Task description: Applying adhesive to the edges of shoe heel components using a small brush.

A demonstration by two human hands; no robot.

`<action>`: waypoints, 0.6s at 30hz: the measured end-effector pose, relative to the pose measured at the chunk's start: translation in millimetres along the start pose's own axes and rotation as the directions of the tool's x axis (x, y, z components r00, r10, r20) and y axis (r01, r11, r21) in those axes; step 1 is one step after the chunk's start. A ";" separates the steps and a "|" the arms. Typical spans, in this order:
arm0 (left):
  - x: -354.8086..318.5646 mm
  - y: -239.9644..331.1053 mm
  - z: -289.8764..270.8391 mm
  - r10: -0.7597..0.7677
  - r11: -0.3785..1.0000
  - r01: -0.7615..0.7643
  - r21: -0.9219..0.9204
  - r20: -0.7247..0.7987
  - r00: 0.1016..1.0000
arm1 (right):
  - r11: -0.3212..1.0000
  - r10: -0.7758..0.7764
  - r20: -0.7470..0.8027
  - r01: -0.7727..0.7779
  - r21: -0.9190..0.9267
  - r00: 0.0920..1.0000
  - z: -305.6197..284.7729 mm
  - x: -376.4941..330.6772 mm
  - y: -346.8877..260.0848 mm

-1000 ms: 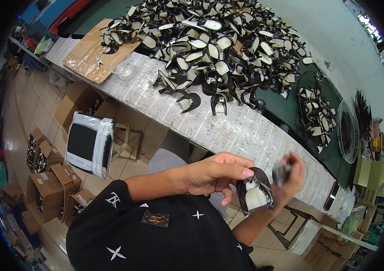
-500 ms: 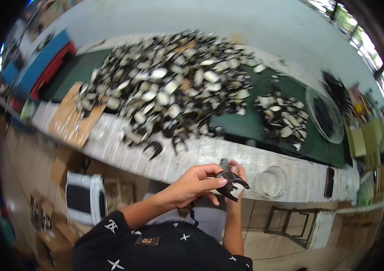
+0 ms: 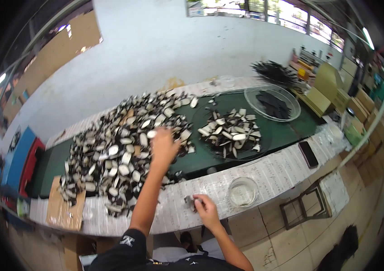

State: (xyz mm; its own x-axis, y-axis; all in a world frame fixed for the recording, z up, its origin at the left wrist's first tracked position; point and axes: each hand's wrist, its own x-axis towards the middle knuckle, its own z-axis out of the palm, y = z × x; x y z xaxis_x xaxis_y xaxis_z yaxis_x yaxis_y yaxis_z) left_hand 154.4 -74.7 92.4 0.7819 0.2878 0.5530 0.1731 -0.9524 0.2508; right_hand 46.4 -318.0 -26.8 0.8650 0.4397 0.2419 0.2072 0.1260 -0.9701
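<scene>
My left hand [image 3: 164, 147] is stretched out over a big heap of curved pieces [image 3: 122, 169], black on one side and pale on the other. Its fingers are smeared by motion, so whether they hold a piece is unclear. Low over the near, paper-covered edge of the table, my right hand [image 3: 207, 211] has its fingers closed round a small grey and dark object [image 3: 190, 201], too small to name. A round clear dish [image 3: 243, 192] stands just to the right of that hand.
A smaller pile of similar pieces [image 3: 232, 131] lies on the green surface [image 3: 187, 163]. Beyond it is a clear round tray [image 3: 295, 113] with black strips. A phone [image 3: 308, 155] rests at the right. Brown cardboard [image 3: 61, 217] and a blue-red box [image 3: 22, 162] are at the left.
My left hand has moved from beside the right hand out over the heap; the dark curved piece it held no longer shows there. The view has tilted up and turned right.
</scene>
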 end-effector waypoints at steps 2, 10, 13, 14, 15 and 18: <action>-31.2 -87.5 27.8 -0.100 0.929 0.120 0.349 -0.075 0.992 | 0.997 -0.070 0.035 0.071 -0.029 0.997 1.5 -2.2 0.8; -117.8 -176.9 -5.0 -0.124 0.942 -0.008 0.336 0.369 0.921 | 0.988 -0.149 0.095 0.152 -0.015 0.984 8.9 -4.1 7.6; -96.4 -126.6 -27.3 -0.265 0.893 0.037 0.448 0.459 0.848 | 0.993 -0.118 0.080 0.118 0.012 0.990 6.2 -6.5 12.9; -90.5 -123.3 -32.1 -0.216 0.913 0.016 0.407 0.451 0.866 | 0.992 -0.127 0.046 0.125 0.030 0.991 5.9 -6.7 12.1; -84.5 -126.1 -34.8 -0.179 0.928 0.003 0.373 0.436 0.882 | 0.992 -0.125 0.034 0.125 0.026 0.992 6.6 -5.8 11.0; -80.8 -130.1 -28.1 -0.152 0.929 -0.009 0.370 0.404 0.902 | 0.985 -0.173 0.041 0.173 -0.003 0.984 7.4 -1.5 14.9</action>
State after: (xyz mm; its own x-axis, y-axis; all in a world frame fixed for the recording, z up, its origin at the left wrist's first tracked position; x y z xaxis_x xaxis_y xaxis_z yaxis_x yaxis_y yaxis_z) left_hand 51.9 28.8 37.4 0.9211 0.3637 0.1393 0.3751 -0.9247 -0.0657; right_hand 44.8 -310.2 -41.5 0.7969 0.4471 0.4062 0.3549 0.1976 -0.9138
